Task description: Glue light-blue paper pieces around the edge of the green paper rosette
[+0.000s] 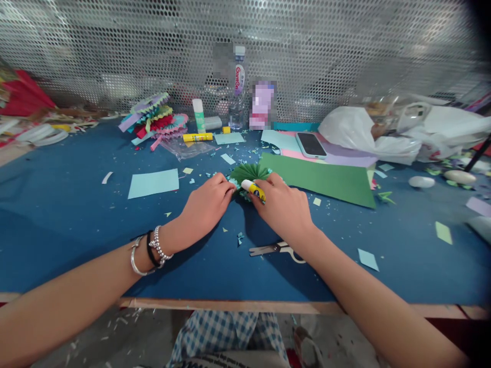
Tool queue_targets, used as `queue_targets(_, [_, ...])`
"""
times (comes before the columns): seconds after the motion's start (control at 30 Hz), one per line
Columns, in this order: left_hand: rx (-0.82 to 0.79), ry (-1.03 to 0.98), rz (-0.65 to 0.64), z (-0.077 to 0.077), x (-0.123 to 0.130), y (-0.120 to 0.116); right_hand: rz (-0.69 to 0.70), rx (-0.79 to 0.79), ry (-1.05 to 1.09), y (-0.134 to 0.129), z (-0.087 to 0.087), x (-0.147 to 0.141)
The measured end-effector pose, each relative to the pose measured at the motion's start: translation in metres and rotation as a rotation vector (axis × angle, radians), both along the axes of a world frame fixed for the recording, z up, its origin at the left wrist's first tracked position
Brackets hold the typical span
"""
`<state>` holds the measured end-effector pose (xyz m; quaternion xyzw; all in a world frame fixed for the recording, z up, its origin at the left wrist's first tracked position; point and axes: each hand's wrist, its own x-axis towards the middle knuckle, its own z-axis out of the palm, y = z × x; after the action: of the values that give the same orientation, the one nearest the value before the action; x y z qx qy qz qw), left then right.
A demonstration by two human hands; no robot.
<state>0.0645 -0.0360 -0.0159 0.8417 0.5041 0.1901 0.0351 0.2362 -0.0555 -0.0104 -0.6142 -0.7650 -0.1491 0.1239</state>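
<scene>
A pleated green paper fan (250, 173) with light blue edges lies between my hands at the middle of the blue table. My left hand (209, 202) pinches the fan's left edge with its fingertips. In my right hand (286, 204), closed at the fan's right side, is a yellow glue stick (253, 190) with its white end pointing left over the fan. Whether my right fingers also touch the paper is hard to tell. Scissors (276, 248) with pale handles lie below, partly beneath my right forearm.
Green sheet (326, 179) and phone (310, 145) lie right. Light blue paper (153, 183) is left. Behind stand a bottle (238, 87) and a white-capped glue stick (199, 116), near folded colored paper (155, 120). White plastic bags (349, 128) sit back right. Scraps dot the table (95, 245).
</scene>
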Motion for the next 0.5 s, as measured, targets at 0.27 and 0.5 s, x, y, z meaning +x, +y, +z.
queue_targets(0.27, [-0.014,-0.014,-0.080,-0.003,-0.003,0.002,0.038,0.011,0.398,0.016,0.014,0.027])
queue_targets(0.5, [-0.058,-0.010,-0.229,-0.002,-0.002,0.002,0.229,-0.205,0.417,0.021,0.021,0.042])
